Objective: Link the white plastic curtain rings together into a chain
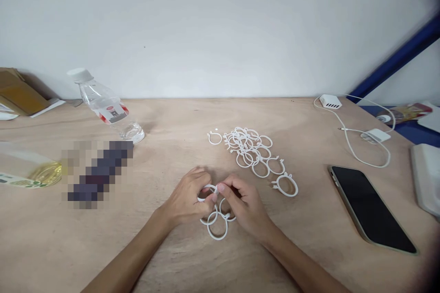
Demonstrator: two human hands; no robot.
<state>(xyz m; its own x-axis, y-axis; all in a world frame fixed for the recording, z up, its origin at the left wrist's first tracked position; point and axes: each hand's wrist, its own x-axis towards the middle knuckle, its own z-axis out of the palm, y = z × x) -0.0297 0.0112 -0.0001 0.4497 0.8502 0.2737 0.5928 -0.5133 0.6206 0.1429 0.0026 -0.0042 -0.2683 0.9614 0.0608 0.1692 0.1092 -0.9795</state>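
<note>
Plain white wall [220, 32] backs a wooden table [161, 261], whose flat top gives small, light things a steady place to lie. Near its front edge, 2 hands meet over 1 white ring [201, 199]. The left hand [189, 197] is closed on it, thumb and curled fingers on the band, probably to keep it from turning. The right hand [245, 208] pinches its right side between thumb and forefinger, seemingly for finer control there; the fingertips cover the exact contact.

Just below the hands, at least 3 loose rings [217, 238] overlap on the wood, partly hidden. Beyond, a pile [242, 139] of similar rings lies tangled, perhaps because their small tabs catch; it seems within easy reach. The phone [373, 210] lies flat at the right and the bottle [110, 105] stands at the left, both well apart from the hands, which leaves elbow room.
</note>
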